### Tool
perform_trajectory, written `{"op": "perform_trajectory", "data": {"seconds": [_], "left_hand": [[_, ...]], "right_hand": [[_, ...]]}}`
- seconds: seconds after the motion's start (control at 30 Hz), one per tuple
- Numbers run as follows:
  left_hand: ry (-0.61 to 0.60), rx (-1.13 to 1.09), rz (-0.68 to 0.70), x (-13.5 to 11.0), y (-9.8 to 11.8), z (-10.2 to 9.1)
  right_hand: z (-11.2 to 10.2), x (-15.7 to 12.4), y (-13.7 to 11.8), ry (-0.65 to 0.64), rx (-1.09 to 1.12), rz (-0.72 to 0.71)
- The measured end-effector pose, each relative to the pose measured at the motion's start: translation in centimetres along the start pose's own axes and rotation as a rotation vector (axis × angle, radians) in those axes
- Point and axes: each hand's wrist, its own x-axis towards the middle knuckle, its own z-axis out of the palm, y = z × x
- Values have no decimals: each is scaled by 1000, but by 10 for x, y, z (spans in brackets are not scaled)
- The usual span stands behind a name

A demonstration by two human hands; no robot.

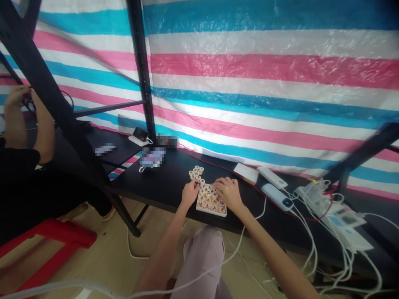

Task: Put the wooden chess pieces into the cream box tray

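Note:
A small wooden tray [199, 206] of round Chinese chess pieces [208, 199] lies near the front edge of a black table [168, 182]. My left hand [190, 192] rests against the tray's left side, fingers curled on a piece at its far corner. On the tray's far right side my right hand [228, 192] lies with fingers bent down onto the pieces. A loose cluster of pieces [196, 172] sits on the table just beyond the tray.
Power banks [278, 197], a white box [246, 172] and a power strip with tangled white cables [324, 203] lie to the right. A phone [140, 134] sits far left. Another person in black [21, 166] sits at left by a red stool [59, 236]. A striped tarp hangs behind.

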Motion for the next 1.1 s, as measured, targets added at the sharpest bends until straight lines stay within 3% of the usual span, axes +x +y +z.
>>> {"op": "perform_trajectory", "data": {"seconds": [0.1,0.2,0.3,0.43,0.57,0.8,0.97,1.1], "left_hand": [[-4,16,-9,0,0,0],[5,24,1,0,0,0],[13,34,10,0,-1,0],[12,59,6,1,-3,1],[4,48,22,1,-4,1],[12,18,26,0,-1,-1],[18,4,43,0,-1,-1],[-10,-22,42,2,-2,0]], "right_hand": [[17,35,2,-37,-15,-14],[42,69,6,-162,-35,-60],[64,90,15,-267,-68,-19],[79,97,32,-319,-15,8],[81,84,45,-230,36,34],[63,38,60,-129,91,194],[22,15,69,-69,161,367],[-8,-8,53,-93,256,340]]}}
